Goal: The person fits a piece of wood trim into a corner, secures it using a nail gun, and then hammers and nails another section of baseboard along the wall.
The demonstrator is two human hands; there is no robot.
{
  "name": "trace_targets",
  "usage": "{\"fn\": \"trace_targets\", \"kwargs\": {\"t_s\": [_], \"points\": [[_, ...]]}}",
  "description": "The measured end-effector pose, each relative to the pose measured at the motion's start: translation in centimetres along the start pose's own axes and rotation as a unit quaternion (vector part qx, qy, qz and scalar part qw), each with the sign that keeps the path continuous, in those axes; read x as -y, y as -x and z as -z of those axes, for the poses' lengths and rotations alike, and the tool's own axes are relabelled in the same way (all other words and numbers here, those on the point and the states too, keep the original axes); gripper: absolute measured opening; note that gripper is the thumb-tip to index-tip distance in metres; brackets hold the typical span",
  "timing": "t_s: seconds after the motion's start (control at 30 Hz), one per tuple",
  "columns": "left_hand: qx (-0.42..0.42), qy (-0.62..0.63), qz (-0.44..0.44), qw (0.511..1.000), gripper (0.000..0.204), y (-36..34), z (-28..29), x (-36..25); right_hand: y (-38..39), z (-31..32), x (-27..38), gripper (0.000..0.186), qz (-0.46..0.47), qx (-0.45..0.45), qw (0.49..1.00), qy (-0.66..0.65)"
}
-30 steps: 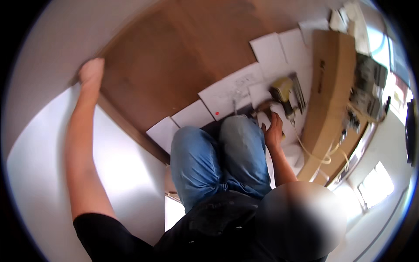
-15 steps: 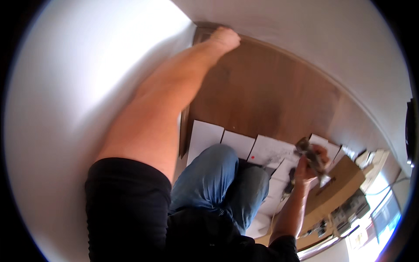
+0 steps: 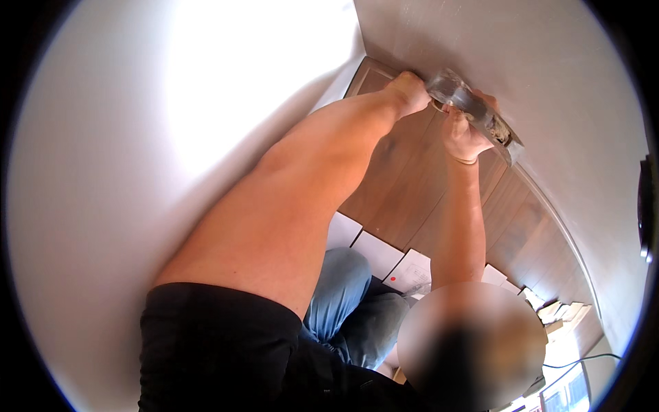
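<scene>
In the head view both arms reach up and away to the corner where a brown wood-grain floor [image 3: 412, 199] meets two pale, smooth walls [image 3: 563, 89]; the left hand [image 3: 408, 93] is at the corner, its grip curled close around one end of a long, narrow tool [image 3: 470, 113], though the fingers themselves are hard to make out; the right hand [image 3: 463, 137] is just beside it, fist closed, clamped on the tool from below, with a thin band at the wrist; the tool looks part clear and glossy, part dark and gritty, it is blurred, its kind cannot be told, and it lies slantwise along the base of the right-hand wall, touching or almost touching it; the floor is laid in long planks with matt grain, their lines bending with the lens; white rectangular sheets [image 3: 374, 250] with crisp edges lie on the floor near the knees; blue denim trousers [image 3: 340, 292] are folded under the person, partly hidden by the broad left forearm, and a black sleeve [image 3: 206, 343] fills the lower edge; stacked pale plank pieces [image 3: 556, 309] sit small and unclear at the far right; the left wall is washed out by glare.
</scene>
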State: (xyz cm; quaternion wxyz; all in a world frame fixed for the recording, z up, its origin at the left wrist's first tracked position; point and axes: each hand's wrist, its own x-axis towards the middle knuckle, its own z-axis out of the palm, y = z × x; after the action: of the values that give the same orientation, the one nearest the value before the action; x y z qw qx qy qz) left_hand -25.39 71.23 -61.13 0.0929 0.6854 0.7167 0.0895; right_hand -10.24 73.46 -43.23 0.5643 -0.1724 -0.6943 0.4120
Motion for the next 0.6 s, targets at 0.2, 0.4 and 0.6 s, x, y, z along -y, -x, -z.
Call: {"fn": "trace_targets", "kwargs": {"t_s": [0.2,0.4,0.6], "points": [[0.02,0.148,0.088,0.985,0.031,-0.4,-0.1,0.4,-0.5,-0.3,-0.8,0.026,0.034,0.013,0.995,0.097],[0.071,0.131,0.102,0.983,0.042,-2.0,9.9,-5.8,-1.2,3.0,-1.6,0.026,0.036,-0.033,0.985,0.168],[0.058,0.007,0.154,0.986,0.038,1.8,9.8,2.0,-0.9,-0.9,-0.3,0.024,0.037,-0.006,0.991,0.131]]}}
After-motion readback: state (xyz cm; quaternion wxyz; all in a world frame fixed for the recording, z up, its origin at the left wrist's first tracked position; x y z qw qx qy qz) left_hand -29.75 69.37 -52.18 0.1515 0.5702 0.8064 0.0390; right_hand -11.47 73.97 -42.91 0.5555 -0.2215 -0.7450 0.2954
